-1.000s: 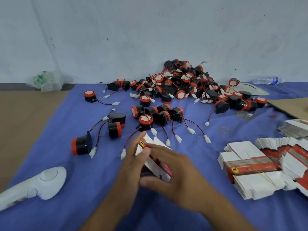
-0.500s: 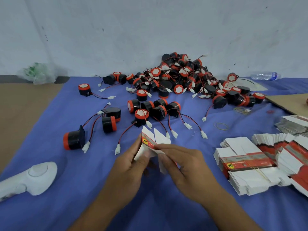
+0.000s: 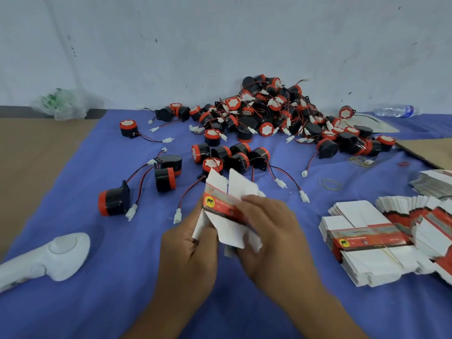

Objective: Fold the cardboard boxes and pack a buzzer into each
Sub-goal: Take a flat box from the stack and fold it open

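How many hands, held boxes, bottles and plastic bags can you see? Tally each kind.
Hands: 2, left hand and right hand
Held box: 1
Bottle: 1
Bag: 1
Total: 5

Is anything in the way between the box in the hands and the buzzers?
Nothing visible blocks it. The left hand and right hand hold the white and red cardboard box, and the nearest black buzzer with a red cap lies just behind its flaps. Only a thin red and black wire trails beside the box.
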`<state>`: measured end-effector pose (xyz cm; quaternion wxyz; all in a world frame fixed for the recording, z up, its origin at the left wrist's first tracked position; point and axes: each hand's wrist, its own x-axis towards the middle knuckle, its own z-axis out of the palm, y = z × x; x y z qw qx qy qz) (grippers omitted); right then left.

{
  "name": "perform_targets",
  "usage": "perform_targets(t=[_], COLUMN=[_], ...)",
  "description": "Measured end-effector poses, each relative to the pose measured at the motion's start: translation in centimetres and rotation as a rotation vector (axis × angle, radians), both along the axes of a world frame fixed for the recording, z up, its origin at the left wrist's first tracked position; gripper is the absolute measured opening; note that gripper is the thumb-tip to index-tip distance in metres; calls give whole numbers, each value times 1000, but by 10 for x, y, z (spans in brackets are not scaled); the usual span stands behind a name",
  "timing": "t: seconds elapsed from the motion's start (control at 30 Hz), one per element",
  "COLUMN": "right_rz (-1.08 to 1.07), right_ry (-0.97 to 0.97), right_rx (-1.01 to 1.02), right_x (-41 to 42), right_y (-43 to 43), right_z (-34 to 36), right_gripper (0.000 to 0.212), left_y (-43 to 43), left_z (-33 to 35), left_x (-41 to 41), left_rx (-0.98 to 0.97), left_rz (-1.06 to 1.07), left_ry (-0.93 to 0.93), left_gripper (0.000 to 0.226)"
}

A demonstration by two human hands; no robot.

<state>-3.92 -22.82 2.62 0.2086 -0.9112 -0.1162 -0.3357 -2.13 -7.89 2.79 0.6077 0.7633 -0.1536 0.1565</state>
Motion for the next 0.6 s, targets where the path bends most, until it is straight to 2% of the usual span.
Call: perform_targets(t=[0.13,0.27,0.33,0.4,0.47,0.6], right_rz=[-24,91,184,262,318,426], right_ry=[29,97,124,185,313,565], right_rx=[347,635,694,758,921,1346], right_x=[-1,0,0,0,0,2], right_y=[-6,4,3,-1,-5,-12], right_z=[5,1,3,5,8,12], right_gripper=[48,48,43,47,45,32], left_y=[-4,-5,-3,-2,-2,5], left_z=[1,9,12,11,7,-3], left_x=[-2,-7,-7,-6,-4,2], left_rx=[159,396,510,611,606,457], left_rz=[64,90,75,80,57,-102], left_ry=[-69,-231,-249,-238,-238,-232], left_gripper=[60,66,70,71,71,67])
